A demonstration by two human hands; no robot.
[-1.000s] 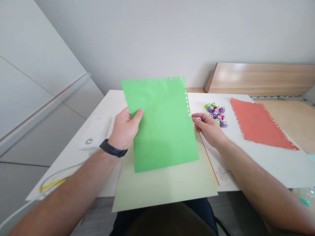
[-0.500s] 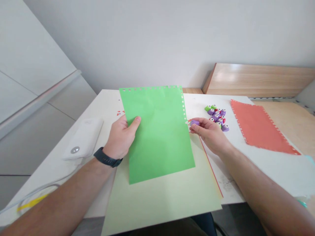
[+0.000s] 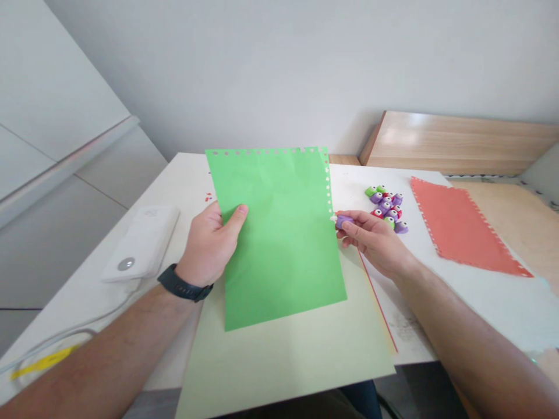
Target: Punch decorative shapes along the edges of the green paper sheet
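Green sheet [image 3: 279, 250] points away (lengthwise)

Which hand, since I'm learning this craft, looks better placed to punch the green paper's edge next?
Probably the right hand: it holds the purple punch at the right edge of the green paper, below the holes there. The left hand grips the opposite edge.

Two hands [image 3: 209, 241], one bright green sheet [image 3: 282, 241], one red sheet [image 3: 465, 227], one watch [image 3: 182, 285] and about twelve punches [image 3: 385, 206] can be seen.
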